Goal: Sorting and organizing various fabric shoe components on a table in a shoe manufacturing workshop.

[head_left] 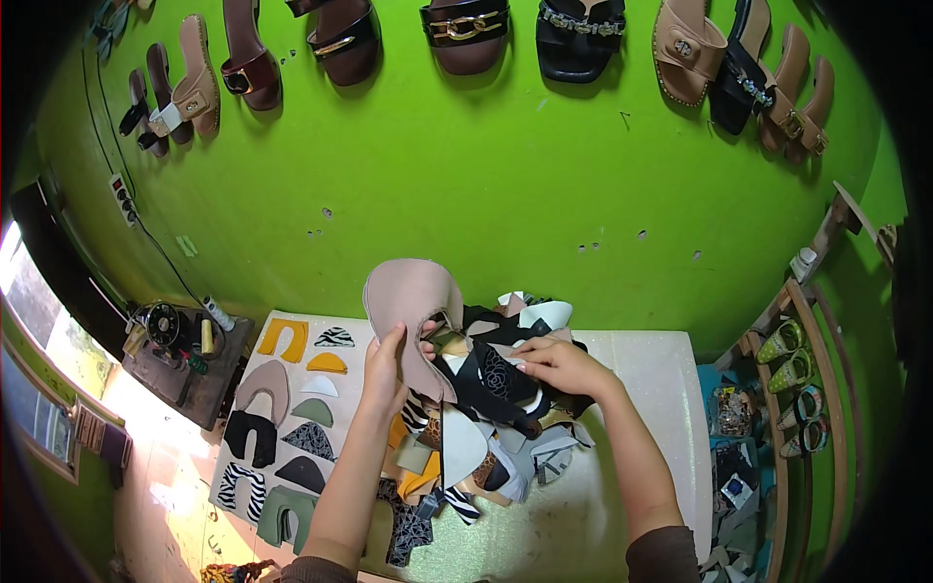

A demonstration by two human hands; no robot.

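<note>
My left hand (389, 364) is closed on a large beige U-shaped shoe-upper piece (413, 291), held up over the left side of a heap of cut pieces. Its thumb lies on the front face, and the fingers show at the inner curve. On the heap, my right hand (564, 365) rests with fingers stretched over black pieces, touching them beside a black rose-patterned piece (499, 377). The heap also holds a white rounded piece (465, 449), mustard, grey, zebra and leopard scraps, and a black-and-grey patterned piece (408, 525) at its near edge.
Sorted pieces lie in two columns at the table's left, including a mustard U-shape (285, 340) and a green one (285, 515). The pale table (656, 418) backs onto a green wall hung with sandals (466, 37). A dark side table (185, 384) stands left; a wooden shoe rack (782, 466) stands right.
</note>
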